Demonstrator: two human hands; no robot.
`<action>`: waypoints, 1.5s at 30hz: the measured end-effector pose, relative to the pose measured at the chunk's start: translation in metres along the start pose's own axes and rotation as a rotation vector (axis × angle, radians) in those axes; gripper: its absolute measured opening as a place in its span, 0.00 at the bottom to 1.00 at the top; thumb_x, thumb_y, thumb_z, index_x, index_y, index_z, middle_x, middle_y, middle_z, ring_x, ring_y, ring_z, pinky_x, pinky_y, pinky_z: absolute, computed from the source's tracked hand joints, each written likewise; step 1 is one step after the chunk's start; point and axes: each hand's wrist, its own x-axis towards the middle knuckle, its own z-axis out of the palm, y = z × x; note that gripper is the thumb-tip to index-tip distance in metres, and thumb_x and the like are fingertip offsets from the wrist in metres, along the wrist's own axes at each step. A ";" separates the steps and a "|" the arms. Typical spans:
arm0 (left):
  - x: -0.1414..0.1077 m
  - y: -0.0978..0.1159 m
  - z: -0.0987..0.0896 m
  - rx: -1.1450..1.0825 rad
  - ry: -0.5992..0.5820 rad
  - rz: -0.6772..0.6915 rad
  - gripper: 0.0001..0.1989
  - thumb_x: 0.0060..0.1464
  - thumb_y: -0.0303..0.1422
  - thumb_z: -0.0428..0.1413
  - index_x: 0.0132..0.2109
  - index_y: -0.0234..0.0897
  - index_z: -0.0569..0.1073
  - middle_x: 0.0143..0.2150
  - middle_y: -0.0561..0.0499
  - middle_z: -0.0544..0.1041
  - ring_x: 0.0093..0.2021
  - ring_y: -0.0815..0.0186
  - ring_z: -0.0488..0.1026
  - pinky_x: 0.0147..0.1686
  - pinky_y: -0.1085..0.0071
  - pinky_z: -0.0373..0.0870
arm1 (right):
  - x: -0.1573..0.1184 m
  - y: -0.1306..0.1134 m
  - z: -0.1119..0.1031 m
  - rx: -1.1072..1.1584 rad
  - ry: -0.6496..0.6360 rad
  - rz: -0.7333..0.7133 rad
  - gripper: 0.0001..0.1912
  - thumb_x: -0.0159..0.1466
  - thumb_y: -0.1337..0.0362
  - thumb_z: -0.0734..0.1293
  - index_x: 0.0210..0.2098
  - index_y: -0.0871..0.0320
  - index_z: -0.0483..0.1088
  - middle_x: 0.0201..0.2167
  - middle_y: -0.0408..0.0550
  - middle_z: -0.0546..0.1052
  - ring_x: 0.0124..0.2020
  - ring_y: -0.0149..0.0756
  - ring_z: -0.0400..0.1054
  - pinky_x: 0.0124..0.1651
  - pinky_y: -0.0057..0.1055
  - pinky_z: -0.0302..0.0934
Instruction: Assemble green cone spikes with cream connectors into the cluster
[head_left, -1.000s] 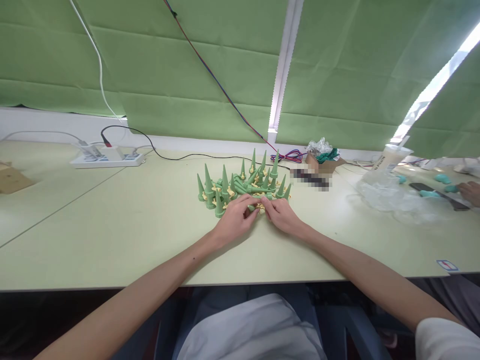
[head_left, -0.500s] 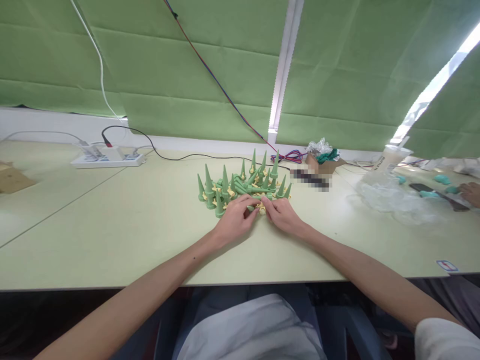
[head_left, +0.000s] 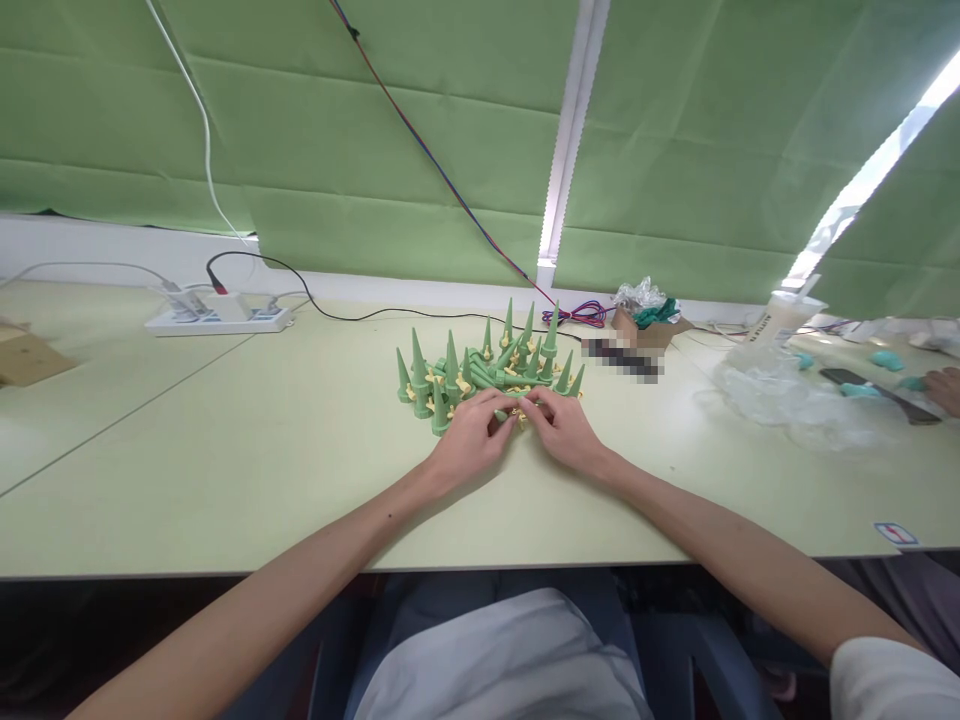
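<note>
My left hand (head_left: 474, 432) is closed in a pinch around a green watering spike with a yellow valve (head_left: 516, 412), mostly hidden by the fingers. My right hand (head_left: 564, 430) meets it from the other side, its thumb and fingertips pinched on the same small piece. Just beyond both hands is a cluster of green cone-shaped watering spikes (head_left: 451, 362) with small yellow valves. Many stand upright on their wide ends, and several lie on their sides in the middle of the group.
On the pale table (head_left: 225, 470), a white power strip (head_left: 217, 318) sits back left and a cardboard piece (head_left: 30, 355) at far left. Back right are a bundled cable (head_left: 585, 314), a plastic cup (head_left: 784, 318), clear plastic bags (head_left: 780, 395), a phone (head_left: 881, 397) and another person's hand (head_left: 943, 388).
My right hand's fingers have shifted slightly, the index finger now arching toward the left fingertips. My left hand keeps nearly the same pose, and the spike cluster stays in place.
</note>
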 end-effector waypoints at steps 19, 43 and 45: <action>0.000 -0.001 0.001 0.020 0.035 0.006 0.09 0.62 0.28 0.53 0.46 0.37 0.77 0.41 0.48 0.77 0.38 0.66 0.74 0.36 0.70 0.73 | 0.001 0.002 -0.003 0.009 -0.072 -0.013 0.16 0.71 0.55 0.58 0.33 0.57 0.67 0.18 0.39 0.65 0.19 0.30 0.53 0.27 0.30 0.49; 0.000 0.002 -0.001 -0.025 0.022 0.018 0.11 0.62 0.29 0.52 0.47 0.38 0.78 0.41 0.48 0.77 0.38 0.65 0.74 0.37 0.69 0.73 | 0.002 0.002 -0.003 -0.010 -0.070 -0.033 0.27 0.72 0.47 0.53 0.23 0.57 0.62 0.19 0.41 0.63 0.23 0.31 0.55 0.29 0.30 0.50; 0.000 0.001 -0.001 -0.025 0.016 0.020 0.11 0.62 0.29 0.52 0.47 0.39 0.78 0.40 0.48 0.77 0.37 0.66 0.73 0.36 0.69 0.73 | 0.002 0.003 -0.004 -0.007 -0.073 -0.034 0.27 0.72 0.47 0.53 0.24 0.57 0.63 0.19 0.41 0.63 0.23 0.31 0.55 0.29 0.29 0.50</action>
